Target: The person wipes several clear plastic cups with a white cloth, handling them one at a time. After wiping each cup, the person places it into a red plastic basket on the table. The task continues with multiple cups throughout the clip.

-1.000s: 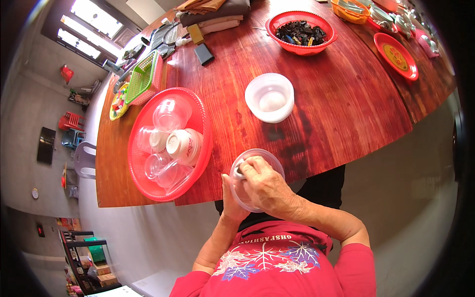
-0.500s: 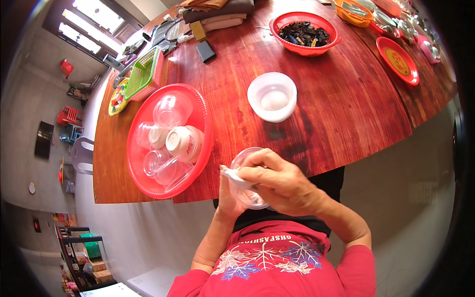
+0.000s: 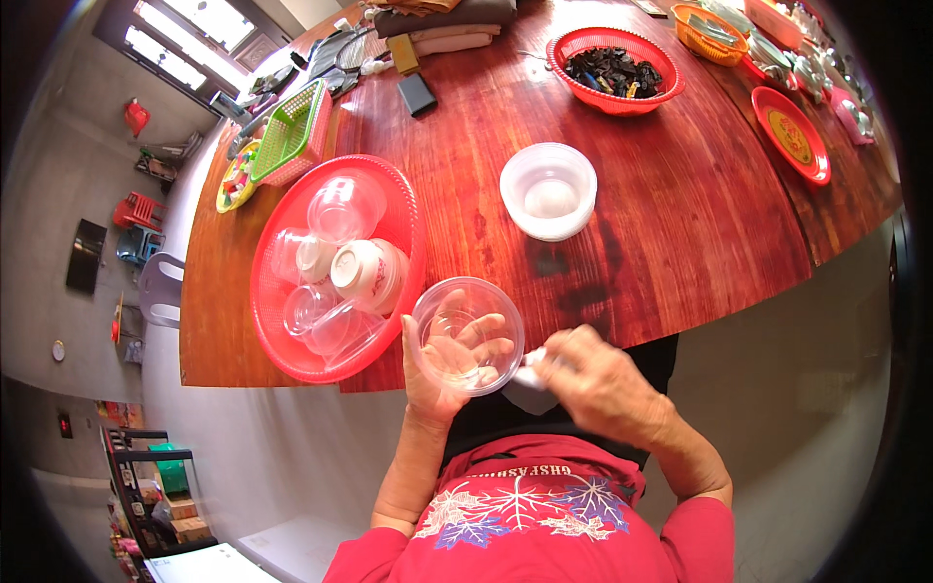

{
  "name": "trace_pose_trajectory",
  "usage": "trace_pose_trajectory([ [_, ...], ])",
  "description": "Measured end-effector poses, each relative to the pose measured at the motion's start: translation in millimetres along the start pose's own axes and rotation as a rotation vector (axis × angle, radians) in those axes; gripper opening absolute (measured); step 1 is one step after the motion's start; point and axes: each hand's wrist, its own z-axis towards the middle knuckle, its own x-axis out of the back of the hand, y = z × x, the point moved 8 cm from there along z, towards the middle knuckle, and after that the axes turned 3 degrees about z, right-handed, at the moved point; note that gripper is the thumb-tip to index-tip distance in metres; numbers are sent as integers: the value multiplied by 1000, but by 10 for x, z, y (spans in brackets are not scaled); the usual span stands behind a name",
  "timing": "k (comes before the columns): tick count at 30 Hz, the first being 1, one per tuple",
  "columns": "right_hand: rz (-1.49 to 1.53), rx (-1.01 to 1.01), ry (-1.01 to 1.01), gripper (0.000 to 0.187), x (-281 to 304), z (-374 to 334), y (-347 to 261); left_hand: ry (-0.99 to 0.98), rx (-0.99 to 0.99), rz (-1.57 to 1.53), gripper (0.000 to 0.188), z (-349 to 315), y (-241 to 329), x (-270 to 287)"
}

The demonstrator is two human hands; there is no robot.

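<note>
Just off the near edge of the table [image 3: 680,223], the left hand [image 3: 442,364] is cupping a clear plastic bowl [image 3: 468,333] from underneath, its fingers spread and showing through the thin, glossy wall. That round, shallow bowl is hanging over the rim of the tabletop, tilted toward the person. Beside it on the right, the right hand [image 3: 593,384] is pinching a crumpled white cloth or tissue [image 3: 531,374], closed around it and touching the bowl's rim with the wad; whether it is cloth or paper cannot be told.

Left of the bowl, a round red plastic basket [image 3: 282,330] with a perforated wall is sitting at the near left corner of the table, its edge just beside the bowl. Inside it, several transparent cups and bowls [image 3: 342,206] are lying on their sides or stacked, together with an opaque white bowl [image 3: 367,272] resting tilted.

Further in, near the middle of the dark, polished reddish wood, a stack of white translucent round containers [image 3: 549,189] is standing upright, well apart from the hands. Toward the far edge, another red mesh basket [image 3: 614,70] is holding dark, irregular pieces. A flat red plate [image 3: 789,134] with a yellow centre is lying near the right edge. At the far left, a green lattice basket [image 3: 287,136] is sitting with a pink one under it, and folded cloths [image 3: 447,24] are piled at the far edge.
</note>
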Motion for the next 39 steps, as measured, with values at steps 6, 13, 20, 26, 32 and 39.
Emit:
trace_pose_trajectory([
  [6, 365, -197, 453, 40, 88, 184, 403, -70, 44, -30, 77, 19, -196, -229],
  [13, 261, -150, 353, 46, -224, -28, 138, 50, -107, 86, 73, -6, -81, -82],
  [20, 466, 62, -80, 36, -74, -125, -297, 2, -94, 287, 79, -19, -147, -99],
  [26, -282, 83, 284, 34, -7, 225, -157, 13, -85, 331, 86, -50, -279, -253],
  [32, 207, 86, -79, 21, -455, 189, -144, -96, -62, 538, 87, -29, -238, -267],
  [39, 315, -86, 503, 32, -39, 235, -3, -41, -58, 280, 87, -60, -239, -201],
])
